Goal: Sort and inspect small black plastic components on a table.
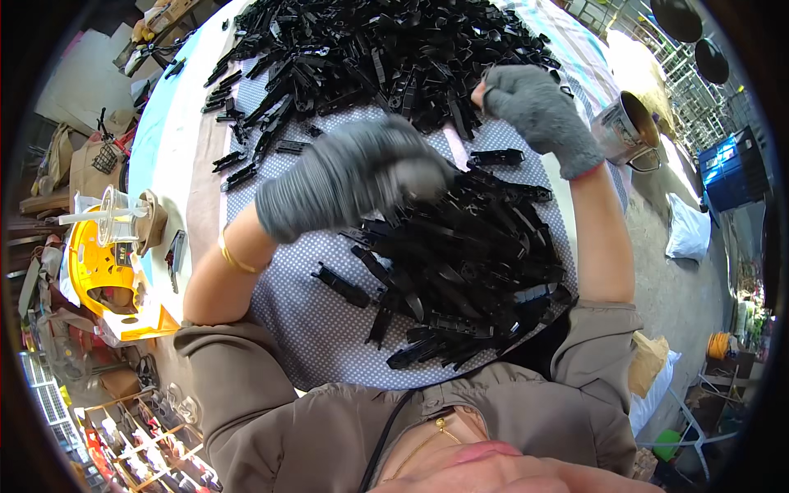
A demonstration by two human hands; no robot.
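Two heaps of black plastic parts, long and narrow, lie on a dotted cloth [300, 329] over the table. The large far heap [386, 49] fills the table's far end; a smaller near heap [468, 255] lies close to my body. My left hand [353, 177], in a grey knit glove, hovers above the far-left side of the near heap. Motion smears its fingers, so I cannot tell what it holds. My right hand [538, 115], gloved alike, is at the right edge of the far heap. Its fingers curl under, with a bare fingertip showing; anything within them is hidden.
A metal mug [626, 130] stands at the table's right edge. On the left are a yellow plastic piece [90, 259] and a clear cup [117, 215] with a straw. Loose black parts [238, 168] lie left of the far heap. A blue crate [734, 171] stands beyond, at the right.
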